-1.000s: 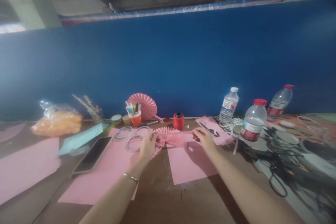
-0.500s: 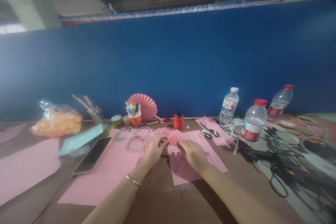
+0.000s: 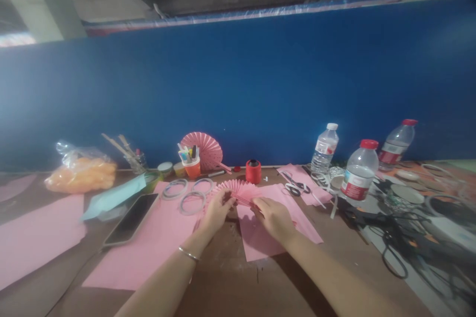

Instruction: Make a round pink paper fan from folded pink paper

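Note:
A pleated pink paper fan [image 3: 238, 190] stands half spread at the middle of the brown table. My left hand [image 3: 215, 214] pinches its lower left edge, and my right hand [image 3: 272, 218] pinches its lower right edge. Both hands are closed on the fan near its base. Under my right hand lies a flat pink paper sheet [image 3: 267, 237]. A larger pink sheet [image 3: 148, 247] lies under my left forearm.
Tape rings [image 3: 191, 202], a phone [image 3: 131, 225], an orange pen cup [image 3: 192, 167], a finished pink fan [image 3: 208, 148] and a red spool [image 3: 253, 172] sit behind. Scissors [image 3: 295, 187], three water bottles [image 3: 359, 171] and black cables [image 3: 409, 242] crowd the right. A blue wall [image 3: 238, 84] backs the table.
Both hands came together from wide apart toward the fan's base, and the fan rose from lying stretched out to a half-spread shape. Since half a second ago, almost nothing moved.

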Motion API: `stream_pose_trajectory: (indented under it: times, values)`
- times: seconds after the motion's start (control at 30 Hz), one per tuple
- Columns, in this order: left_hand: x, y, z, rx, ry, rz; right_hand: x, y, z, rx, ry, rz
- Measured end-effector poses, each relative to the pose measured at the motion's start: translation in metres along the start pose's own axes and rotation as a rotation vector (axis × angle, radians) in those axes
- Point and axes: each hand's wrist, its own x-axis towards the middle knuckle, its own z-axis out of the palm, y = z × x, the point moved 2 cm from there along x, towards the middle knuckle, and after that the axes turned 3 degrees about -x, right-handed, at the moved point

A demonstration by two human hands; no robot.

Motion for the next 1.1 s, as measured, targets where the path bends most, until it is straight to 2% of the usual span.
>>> stream_pose_trajectory:
  times: [0.27, 0.67, 1.1]
  values:
    - [-0.002, 0.004, 0.002, 0.016, 0.001, 0.021, 0.001, -0.002, -0.003, -0.001, -0.011, 0.003]
    - [-0.002, -0.003, 0.000, 0.026, 0.000, 0.031, -0.002, 0.002, 0.004, -0.009, 0.059, 0.002]
    - [-0.001, -0.006, 0.004, -0.021, -0.030, 0.021, -0.002, 0.002, 0.003, 0.046, 0.034, 0.034]
